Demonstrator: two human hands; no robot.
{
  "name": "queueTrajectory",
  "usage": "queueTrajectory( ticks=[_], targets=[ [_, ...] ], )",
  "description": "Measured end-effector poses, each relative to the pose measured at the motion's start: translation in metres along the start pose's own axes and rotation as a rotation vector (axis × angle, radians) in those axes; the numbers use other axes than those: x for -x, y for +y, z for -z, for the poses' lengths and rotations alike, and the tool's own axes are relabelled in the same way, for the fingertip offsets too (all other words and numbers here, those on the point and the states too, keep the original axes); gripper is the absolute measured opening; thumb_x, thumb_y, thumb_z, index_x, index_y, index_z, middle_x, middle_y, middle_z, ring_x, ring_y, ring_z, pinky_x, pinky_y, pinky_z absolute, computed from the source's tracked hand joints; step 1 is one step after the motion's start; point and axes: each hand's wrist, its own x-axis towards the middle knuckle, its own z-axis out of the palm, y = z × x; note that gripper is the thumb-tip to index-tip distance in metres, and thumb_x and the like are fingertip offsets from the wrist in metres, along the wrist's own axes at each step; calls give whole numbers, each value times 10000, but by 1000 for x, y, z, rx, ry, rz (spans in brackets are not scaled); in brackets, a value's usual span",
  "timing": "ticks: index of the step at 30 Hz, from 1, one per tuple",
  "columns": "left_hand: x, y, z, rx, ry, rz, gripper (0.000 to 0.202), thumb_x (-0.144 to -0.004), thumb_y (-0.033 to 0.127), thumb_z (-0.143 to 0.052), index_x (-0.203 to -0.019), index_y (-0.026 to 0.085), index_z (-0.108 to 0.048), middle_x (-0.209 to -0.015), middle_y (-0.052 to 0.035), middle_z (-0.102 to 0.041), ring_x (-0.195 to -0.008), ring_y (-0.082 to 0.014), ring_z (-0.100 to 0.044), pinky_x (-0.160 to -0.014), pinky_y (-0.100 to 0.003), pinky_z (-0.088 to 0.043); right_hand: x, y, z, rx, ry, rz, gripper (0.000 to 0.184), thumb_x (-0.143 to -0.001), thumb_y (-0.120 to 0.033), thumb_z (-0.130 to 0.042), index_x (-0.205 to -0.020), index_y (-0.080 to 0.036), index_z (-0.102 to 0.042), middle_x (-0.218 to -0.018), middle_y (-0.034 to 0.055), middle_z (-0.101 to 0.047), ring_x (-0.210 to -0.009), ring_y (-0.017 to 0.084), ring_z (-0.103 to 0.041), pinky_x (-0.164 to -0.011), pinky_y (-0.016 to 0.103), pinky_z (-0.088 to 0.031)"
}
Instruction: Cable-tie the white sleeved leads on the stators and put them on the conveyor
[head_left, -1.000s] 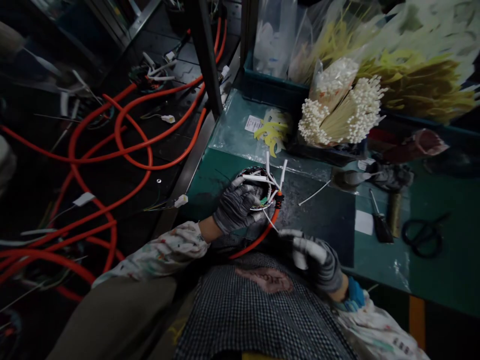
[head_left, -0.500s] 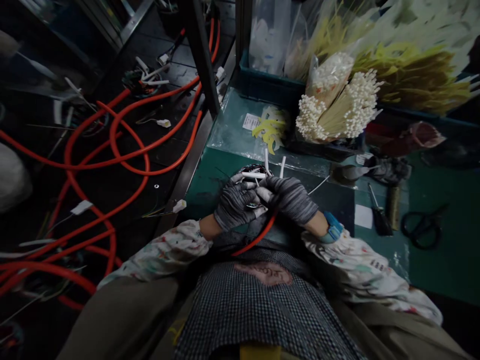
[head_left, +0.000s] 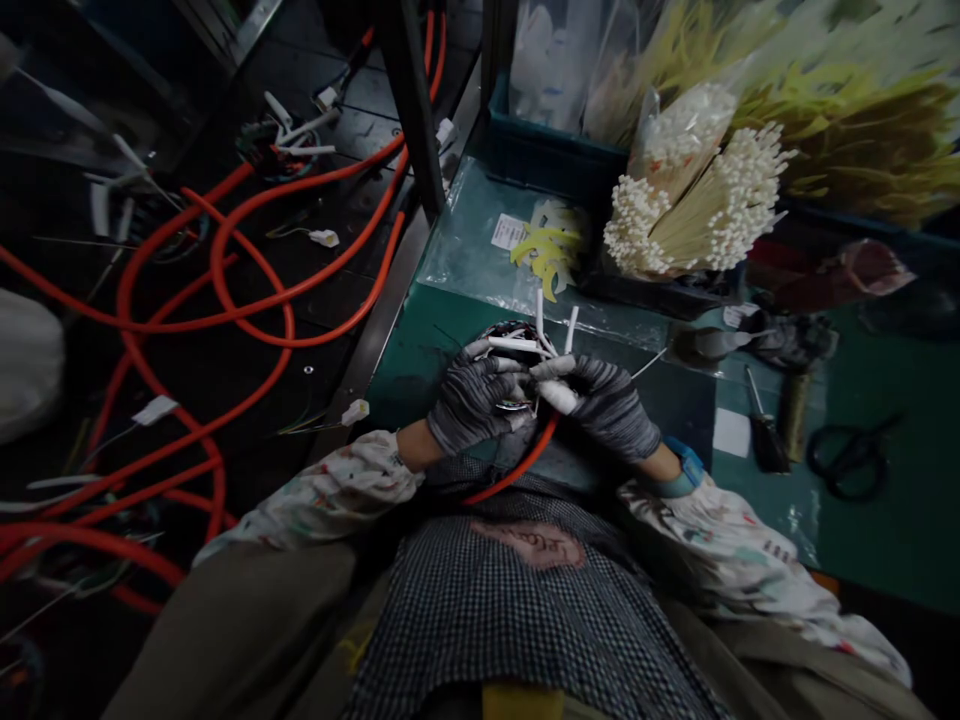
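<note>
My left hand (head_left: 472, 405), in a grey striped glove, grips a round coiled wire bundle (head_left: 514, 335) on the end of an orange cable (head_left: 519, 468). Several white-sleeved wires stick up from the bundle. My right hand (head_left: 609, 408), gloved the same way, is pressed close to the left and pinches a white-sleeved wire (head_left: 559, 396) between its fingers. The gloves hide most of the bundle's lower part. The orange cable runs down from the hands across my lap.
A green work mat (head_left: 409, 350) lies under my hands. Beyond it are white cable ties (head_left: 697, 205), yellow cable ties (head_left: 547, 255) and a teal crate (head_left: 547, 150). A screwdriver (head_left: 765, 438) and scissors (head_left: 851, 455) lie to the right. Orange cables (head_left: 225, 300) cover the dark floor at left.
My right hand has come in from the lower right to the bundle and closed on a white-sleeved wire. My left hand has kept its hold on the bundle.
</note>
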Motion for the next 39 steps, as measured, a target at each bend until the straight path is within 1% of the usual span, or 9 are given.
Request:
queueTrajectory(
  ticks=[7, 12, 16, 18, 22, 27, 30, 34, 39],
  targets=[
    [3, -6, -5, 0, 114, -113, 226, -943, 480, -755, -970, 256, -751, -1144, -24, -834, -1143, -243, -768, -1255, -542, -486, 16, 21, -3, 137, -108, 284, 183, -1030, -379, -707, -1069, -263, -842, -1016, 51, -864, -867, 219, -809, -775, 355, -665],
    [3, -6, -7, -23, 142, -114, 167, -900, 412, -780, -971, 262, -758, -1047, -1, -838, -1040, -230, -786, -1239, -535, -502, 30, 38, -1, 305, -36, 277, 136, -1044, -357, -724, -1113, -273, -805, -982, 43, -823, -868, 209, -763, -783, 339, -636],
    [2, -5, -8, -15, 164, -129, 126, -942, 378, -736, -987, 262, -757, -1061, -12, -839, -1049, -236, -793, -1237, -558, -508, 29, 31, 2, 360, -212, 500, 153, -1047, -266, -674, -1066, -301, -822, -1008, 27, -836, -879, 192, -752, -800, 325, -608],
    [1, -5, -9, -19, 208, -158, 142, -958, 394, -732, -999, 259, -753, -1055, -12, -837, -1050, -236, -793, -1216, -556, -529, 22, 21, -5, 307, -272, 456, 141, -1040, -292, -677, -1093, -276, -807, -956, 20, -827, -828, 181, -751, -770, 307, -601],
    [-1, -5, -7, -48, 237, -181, 206, -975, 436, -749, -1073, 256, -759, -1074, -22, -836, -1100, -252, -785, -1204, -556, -542, -9, 6, -26, 258, -16, 126, 182, -1050, -374, -637, -1050, -254, -773, -842, 10, -775, -731, 182, -716, -708, 305, -587],
    [8, -13, 6, -132, 70, -222, 189, -1020, 481, -748, -1059, 298, -774, -1214, -17, -824, -1208, -283, -751, -1269, -696, -428, -22, 25, -30, 321, 396, 212, 189, -1051, -356, -572, -1129, -280, -726, -1123, 77, -749, -1081, 270, -703, -1041, 500, -582],
    [15, -18, 21, -219, 33, -257, 126, -1025, 368, -759, -1139, 321, -786, -1232, -27, -809, -1234, -279, -726, -1169, -601, -539, 0, 44, -32, 279, 589, 73, 431, -984, -431, -681, -1383, -277, -628, -1331, 117, -695, -1230, 310, -654, -1145, 589, -531],
    [10, -22, 53, -405, -99, -371, 344, -1050, 138, -640, -1323, 320, -744, -1137, -31, -797, -1129, -218, -733, -961, -358, -614, 5, 56, -35, 188, 323, -153, 582, -923, -418, -744, -1464, -244, -619, -1362, 146, -730, -1197, 331, -686, -1108, 571, -569],
    [0, -18, 75, -545, -309, -506, 258, -1079, 133, -555, -1201, 243, -754, -1103, -54, -810, -1005, -232, -752, -746, -319, -593, -56, 48, 1, 225, -159, 4, 391, -901, -303, -739, -1281, -214, -766, -1186, 93, -813, -976, 255, -732, -966, 425, -625]
  ],
)
